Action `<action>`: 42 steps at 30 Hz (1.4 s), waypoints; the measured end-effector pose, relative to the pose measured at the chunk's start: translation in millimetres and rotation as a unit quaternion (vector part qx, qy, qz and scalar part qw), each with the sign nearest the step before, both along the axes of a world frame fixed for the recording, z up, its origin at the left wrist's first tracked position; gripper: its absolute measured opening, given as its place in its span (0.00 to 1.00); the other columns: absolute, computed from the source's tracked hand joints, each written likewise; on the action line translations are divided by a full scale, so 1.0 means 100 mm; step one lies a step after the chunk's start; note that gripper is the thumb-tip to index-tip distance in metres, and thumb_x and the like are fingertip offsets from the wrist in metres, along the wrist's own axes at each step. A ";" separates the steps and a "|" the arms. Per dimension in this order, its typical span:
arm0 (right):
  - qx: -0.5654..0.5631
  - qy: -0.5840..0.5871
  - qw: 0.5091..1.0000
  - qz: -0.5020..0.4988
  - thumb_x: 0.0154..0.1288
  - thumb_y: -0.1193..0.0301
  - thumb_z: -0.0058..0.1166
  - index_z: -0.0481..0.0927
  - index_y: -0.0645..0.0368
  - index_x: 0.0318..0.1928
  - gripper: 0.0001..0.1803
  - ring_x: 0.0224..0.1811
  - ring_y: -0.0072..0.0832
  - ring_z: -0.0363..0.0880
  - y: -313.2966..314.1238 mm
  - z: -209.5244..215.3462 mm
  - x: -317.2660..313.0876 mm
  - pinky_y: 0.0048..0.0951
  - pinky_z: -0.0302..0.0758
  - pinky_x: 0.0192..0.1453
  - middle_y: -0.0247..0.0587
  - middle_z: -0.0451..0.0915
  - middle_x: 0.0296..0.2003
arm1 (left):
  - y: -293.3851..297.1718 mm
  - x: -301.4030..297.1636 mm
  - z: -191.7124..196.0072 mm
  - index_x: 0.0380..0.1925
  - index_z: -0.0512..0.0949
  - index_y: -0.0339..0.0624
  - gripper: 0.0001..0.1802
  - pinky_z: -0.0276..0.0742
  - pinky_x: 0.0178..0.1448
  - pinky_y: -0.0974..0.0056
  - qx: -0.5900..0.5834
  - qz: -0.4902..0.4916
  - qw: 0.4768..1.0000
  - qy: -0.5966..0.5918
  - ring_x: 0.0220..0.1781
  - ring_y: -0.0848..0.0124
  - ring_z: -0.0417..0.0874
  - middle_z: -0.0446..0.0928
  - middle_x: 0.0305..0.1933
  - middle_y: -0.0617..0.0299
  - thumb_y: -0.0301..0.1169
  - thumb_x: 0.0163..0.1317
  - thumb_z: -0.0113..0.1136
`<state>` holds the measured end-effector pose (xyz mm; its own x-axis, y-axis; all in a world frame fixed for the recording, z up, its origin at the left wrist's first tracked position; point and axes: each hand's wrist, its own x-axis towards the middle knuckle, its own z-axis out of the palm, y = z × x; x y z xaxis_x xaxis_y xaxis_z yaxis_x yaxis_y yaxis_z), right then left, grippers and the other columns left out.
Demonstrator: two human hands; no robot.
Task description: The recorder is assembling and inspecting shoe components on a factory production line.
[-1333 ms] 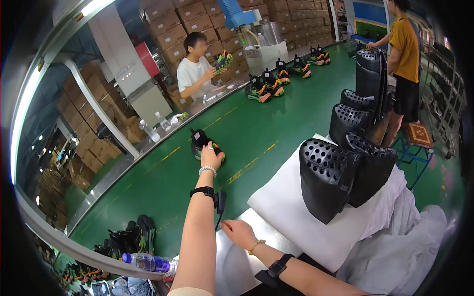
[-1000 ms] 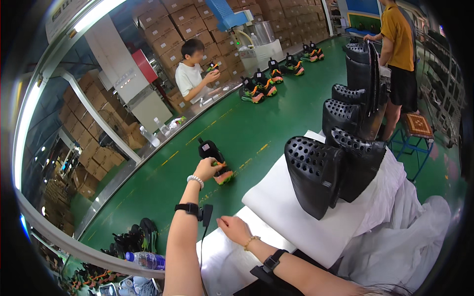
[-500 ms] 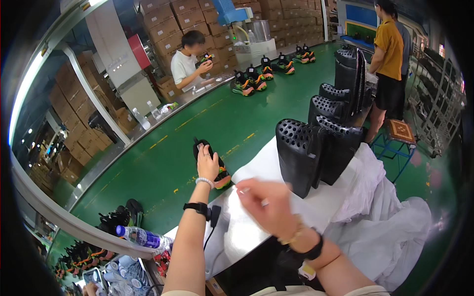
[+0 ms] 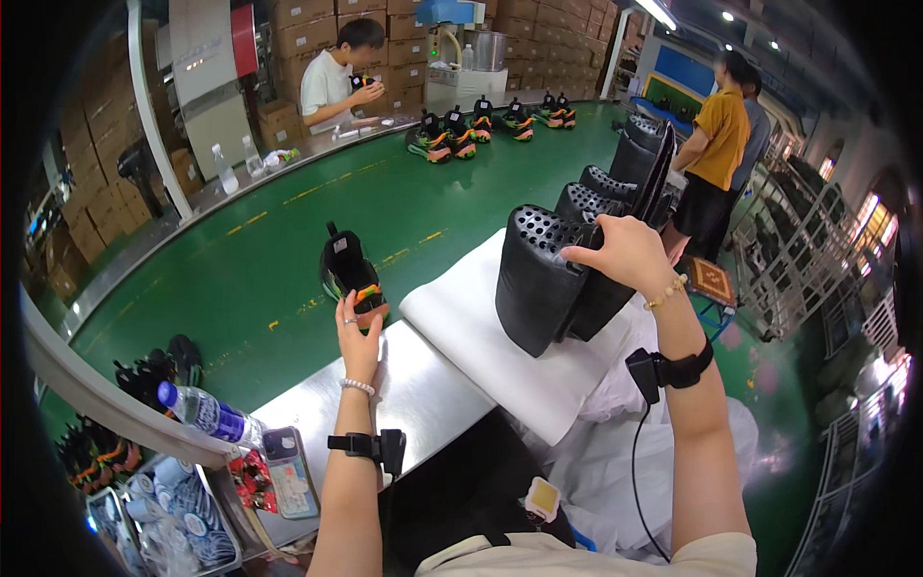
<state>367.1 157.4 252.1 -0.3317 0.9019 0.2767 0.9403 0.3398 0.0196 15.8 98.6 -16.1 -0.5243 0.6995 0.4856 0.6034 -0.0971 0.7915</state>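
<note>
Left of the white sheet [image 4: 471, 313], a shoe [image 4: 348, 264] stands on the green tabletop [image 4: 240, 308]; our left grip [image 4: 360, 350] touches its toe. Our right grip [image 4: 631, 252] lies at the top of a black perforated form [image 4: 536, 298] on the sheet. We cannot tell whether either is clamped. An off-centre pull could topple the close-set neighbouring forms [image 4: 583, 200], which also obstruct the sheet's far side. Left of the sheet lie a bottle [image 4: 213, 415] and phone [image 4: 291, 473]; beyond it stand more shoes [image 4: 430, 140].

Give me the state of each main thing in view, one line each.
Near shoe: upright
Black perforated pieces: standing upright
Left hand: touching the near shoe
Right hand: touching the black perforated pieces
White sheet: spread out
Bottle: capped
Phone: lying down
Far shoes: upright
</note>
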 end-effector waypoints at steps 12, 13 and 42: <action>-0.080 0.066 0.973 0.208 0.46 0.46 0.65 0.81 0.69 0.23 0.31 0.25 0.43 0.80 -0.17 0.39 -1.58 0.39 0.75 0.34 0.54 0.78 0.20 | -0.12 -0.12 -0.01 0.61 0.64 0.39 0.34 0.70 0.61 0.57 0.011 0.049 0.996 -0.067 0.58 0.53 0.73 0.69 0.58 0.47 0.28 0.54 0.64; -0.106 0.043 0.967 0.228 0.46 0.46 0.65 0.81 0.68 0.22 0.31 0.25 0.39 0.81 -0.06 0.19 -1.84 0.37 0.78 0.35 0.49 0.78 0.18 | -0.11 -0.13 0.00 0.62 0.63 0.39 0.35 0.70 0.60 0.57 0.027 0.043 0.997 -0.060 0.57 0.52 0.73 0.69 0.58 0.47 0.28 0.53 0.64; -0.274 0.079 0.946 0.156 0.50 0.68 0.59 0.85 0.62 0.38 0.15 0.47 0.42 0.82 0.72 -2.05 -3.99 0.36 0.79 0.51 0.54 0.83 0.41 | -0.03 -0.24 0.00 0.54 0.71 0.39 0.25 0.66 0.64 0.56 0.013 0.031 0.993 -0.116 0.61 0.50 0.71 0.55 0.71 0.41 0.30 0.55 0.64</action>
